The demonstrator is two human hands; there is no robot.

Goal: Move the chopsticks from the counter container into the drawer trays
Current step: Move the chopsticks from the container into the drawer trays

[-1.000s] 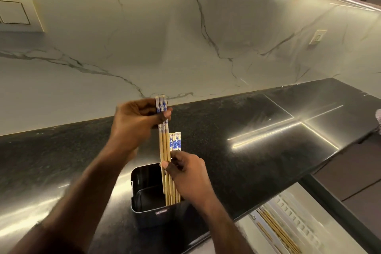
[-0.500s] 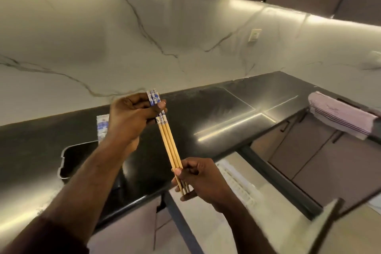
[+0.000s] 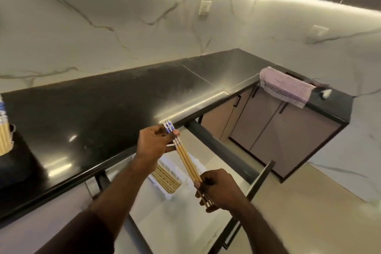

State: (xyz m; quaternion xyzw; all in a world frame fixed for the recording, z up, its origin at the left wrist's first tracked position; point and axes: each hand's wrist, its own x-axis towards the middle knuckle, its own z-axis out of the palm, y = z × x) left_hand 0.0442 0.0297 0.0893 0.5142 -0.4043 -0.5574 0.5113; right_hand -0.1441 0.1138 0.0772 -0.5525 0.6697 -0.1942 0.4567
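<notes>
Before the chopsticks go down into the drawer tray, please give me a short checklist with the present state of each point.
1. Bundle of chopsticks held at both ends, by left hand and right hand: ok.
2. Sticks lie parallel, painted ends together: ok.
3. Drawer open below the hands: ok.
4. White tray in view, already holding chopsticks: ok.
5. Free slot in the tray: cannot tell, the arm hides part.
6. Container on the counter emptied: not ok, sticks remain.
</notes>
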